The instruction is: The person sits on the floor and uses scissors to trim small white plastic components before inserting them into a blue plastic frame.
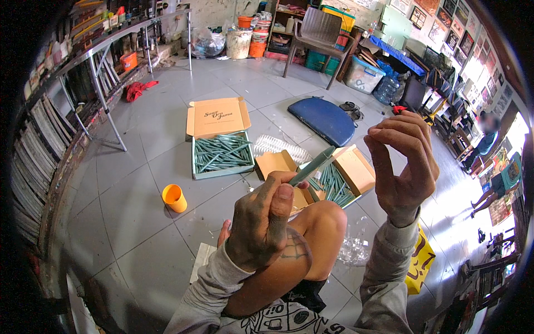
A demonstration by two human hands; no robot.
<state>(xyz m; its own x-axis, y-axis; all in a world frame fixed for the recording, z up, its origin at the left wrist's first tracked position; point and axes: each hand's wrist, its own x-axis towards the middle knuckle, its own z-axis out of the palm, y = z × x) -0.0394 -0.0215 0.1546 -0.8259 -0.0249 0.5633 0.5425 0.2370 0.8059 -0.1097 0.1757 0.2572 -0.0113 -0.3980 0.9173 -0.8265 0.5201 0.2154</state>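
Note:
My left hand (260, 221) is closed round the lower end of a slim green pen (316, 163), which points up and to the right. Raised at the right, my right hand (407, 167) has its thumb and forefinger pinched together, apart from the pen; anything between those fingertips is too small to make out. Beyond my hands, an open cardboard box (219, 118) holds many similar green pens (223, 153). Partly behind the left hand and the held pen, another open box (359, 167) contains more green pens (335, 186).
An orange cup (174, 198) stands on the tiled floor at the left. Clear plastic scraps (354, 249) lie beside my knee, near a yellow bag (421, 260). A blue cushion (321, 119) and a brown chair (320, 34) are farther back. Two people are at the far right.

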